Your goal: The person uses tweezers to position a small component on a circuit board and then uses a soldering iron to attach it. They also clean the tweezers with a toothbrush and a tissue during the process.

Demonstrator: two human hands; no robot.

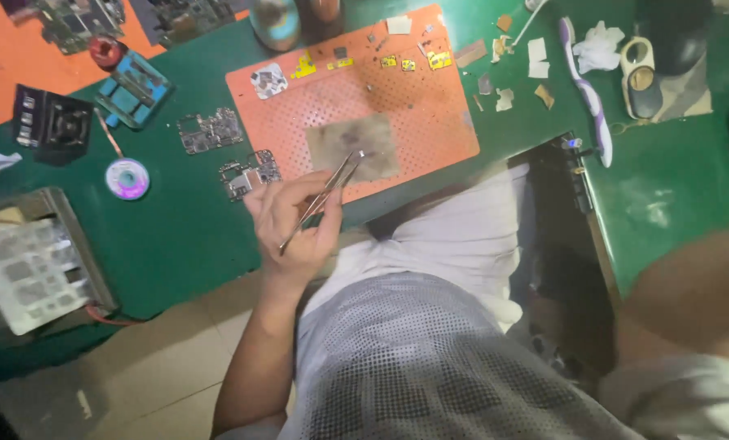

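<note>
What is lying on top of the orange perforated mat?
On the orange mat lie a grey cloth patch, small yellow parts and a chip. The left hand holds tweezers over the patch. What is under the patch stays hidden.

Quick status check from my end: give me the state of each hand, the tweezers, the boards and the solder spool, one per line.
left hand: raised over the table edge, gripping the tweezers
tweezers: held, tips closed together over the grey pad
right hand: out of view; only the forearm shows
circuit boards: lying flat on the green table, untouched
solder spool: lying flat, a strand trailing loose
orange mat: flat, small parts scattered along its top
</note>
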